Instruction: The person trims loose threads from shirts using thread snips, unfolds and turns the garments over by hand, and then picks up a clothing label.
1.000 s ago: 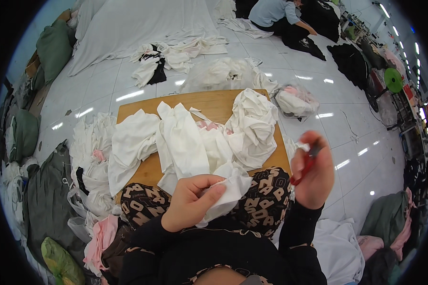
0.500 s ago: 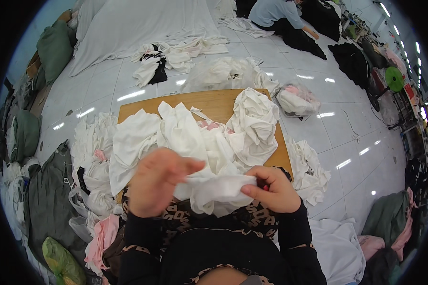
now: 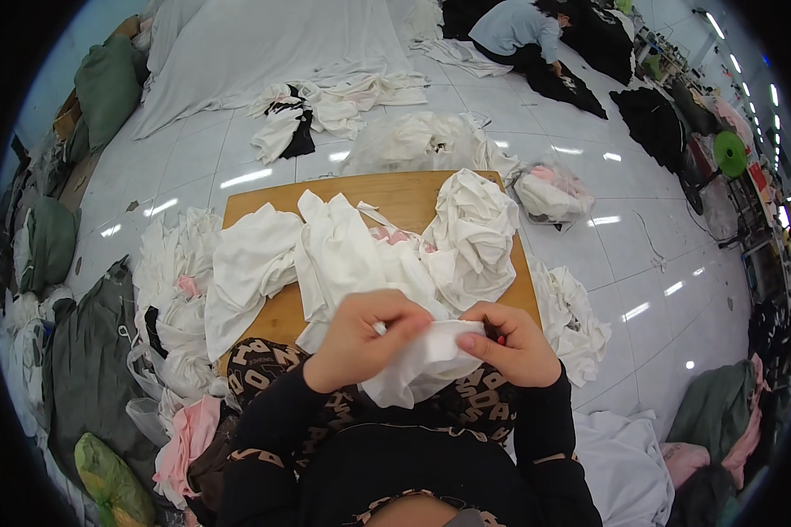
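Above my lap I hold a white piece of fabric (image 3: 420, 362), its edge stretched between both hands. My left hand (image 3: 369, 335) pinches it with thumb and fingers. Across from it, my right hand (image 3: 514, 345) grips the same edge. A small dark tool with a bit of red, its kind hidden by the fingers, is tucked in that right hand. Just beyond my hands, white garments (image 3: 338, 241) lie spread on a low wooden table (image 3: 395, 189). At the table's right sits a crumpled white heap (image 3: 475, 224), with pink bits (image 3: 391, 235) beside it.
White cloth piles (image 3: 174, 299) lie left of the table, near pink fabric (image 3: 191, 443) and a green bag (image 3: 114, 483). Clear bags of cloth (image 3: 554, 191) rest on the tiled floor. Farther off, a person in light blue (image 3: 518, 31) bends over black fabric (image 3: 567, 88).
My left hand has moved right and down, from hovering near the fabric to pinching it close to my right hand. The far person has leaned down further toward the black fabric.
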The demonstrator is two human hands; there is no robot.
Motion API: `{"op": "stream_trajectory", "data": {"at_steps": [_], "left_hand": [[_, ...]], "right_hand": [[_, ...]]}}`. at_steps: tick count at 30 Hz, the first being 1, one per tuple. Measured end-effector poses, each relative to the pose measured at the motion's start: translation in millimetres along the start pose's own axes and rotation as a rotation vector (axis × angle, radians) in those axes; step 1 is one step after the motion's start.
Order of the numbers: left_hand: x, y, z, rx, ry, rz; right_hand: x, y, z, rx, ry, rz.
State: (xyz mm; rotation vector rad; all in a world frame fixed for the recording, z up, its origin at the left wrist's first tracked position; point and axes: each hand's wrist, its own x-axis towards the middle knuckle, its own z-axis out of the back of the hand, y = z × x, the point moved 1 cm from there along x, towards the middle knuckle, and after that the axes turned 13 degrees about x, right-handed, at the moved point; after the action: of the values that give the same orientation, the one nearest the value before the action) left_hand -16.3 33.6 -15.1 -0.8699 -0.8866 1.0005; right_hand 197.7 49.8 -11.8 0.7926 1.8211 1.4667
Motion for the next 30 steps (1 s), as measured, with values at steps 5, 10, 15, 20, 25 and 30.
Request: {"op": "stream_trajectory", "data": {"at_steps": [5,10,15,20,25,30], "left_hand": [[0.9,-5.7,8.9,-0.470,-0.007,0.051],[-9.9,-27.3,35.8,-0.640,0.241,0.286],[-4.2,-50.6,97.1,-0.031,0.384,0.303],[-1.8,-45.9,89.5,-0.070,0.227,0.174],[36.0,-48.2,68.6,-0.062,0.205,0.317],[52.2,-55.8,54.1,-0.048,0.159,0.361]], "right_hand": [[0.6,-6.0,4.4,0.007,-0.054,0.072],[3.0,-13.2,13.0,-0.029,0.008,0.122],[2.4,2.4,-2.0,-0.185,0.070,0.060],[7.8,2.1,-6.8,-0.127,0.007,0.040],[17.3,-5.6,-13.7,-0.320,-0.489,0.191],[13.0,25.1,-55.4,-0.586,-0.300,0.537]]}}
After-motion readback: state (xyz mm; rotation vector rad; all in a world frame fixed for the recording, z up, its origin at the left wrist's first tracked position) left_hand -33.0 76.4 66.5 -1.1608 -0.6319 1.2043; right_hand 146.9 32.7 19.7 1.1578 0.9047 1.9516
